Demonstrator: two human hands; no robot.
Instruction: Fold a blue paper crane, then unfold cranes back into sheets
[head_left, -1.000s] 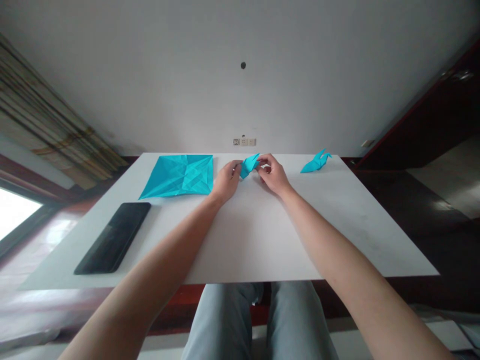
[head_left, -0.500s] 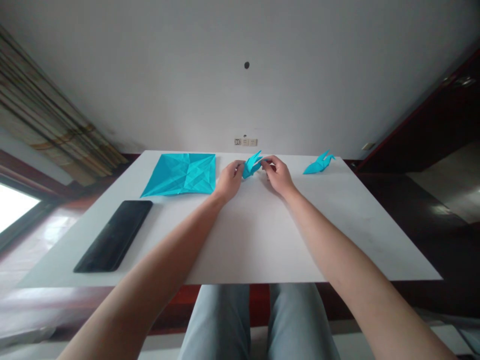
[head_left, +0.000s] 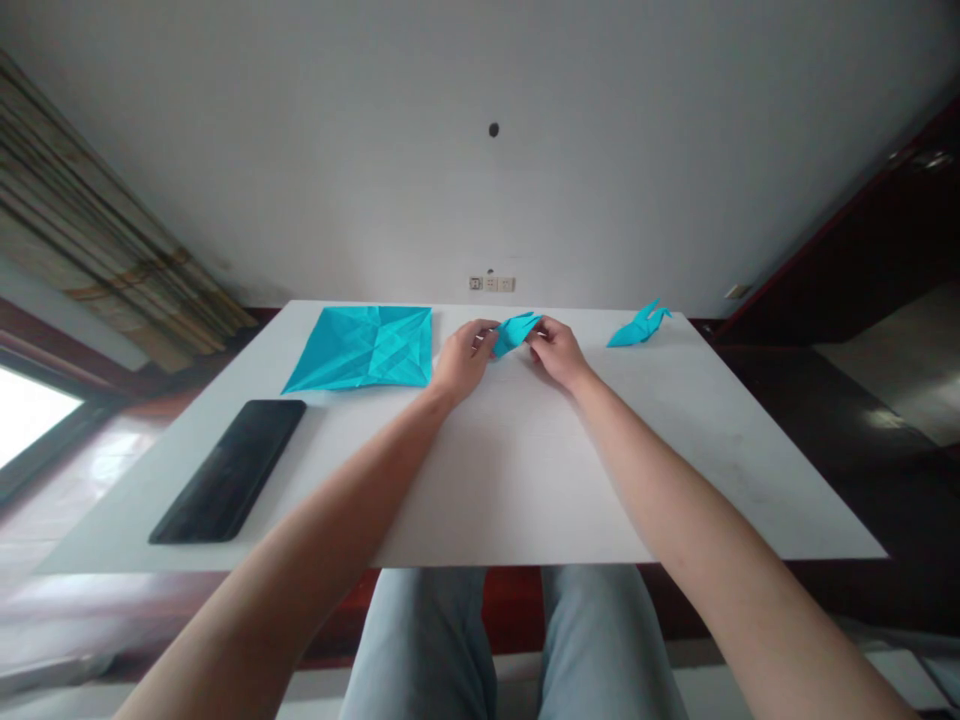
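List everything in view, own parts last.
table: 1, white, centre
folded paper: 1, blue, mid-table, far side
bird: 1, blue, table's far right
creased sheet: 1, blue, table's far left
phone: 1, black, table's near left
wall: 1, grey, behind table
wall plates: 4, pale, low on wall
spots: 2, dark, on wall
curtain: 1, brownish, left
window: 1, white, far left
door-like panel: 1, dark red, right
floor: 1, dark, right
clutter: count unclear, pale, bottom right
trousers: 1 pair, grey-blue, below table
forearms: 2, bare, over table
left grip: 1, bare, on folded paper's left
right grip: 1, bare, on folded paper's right
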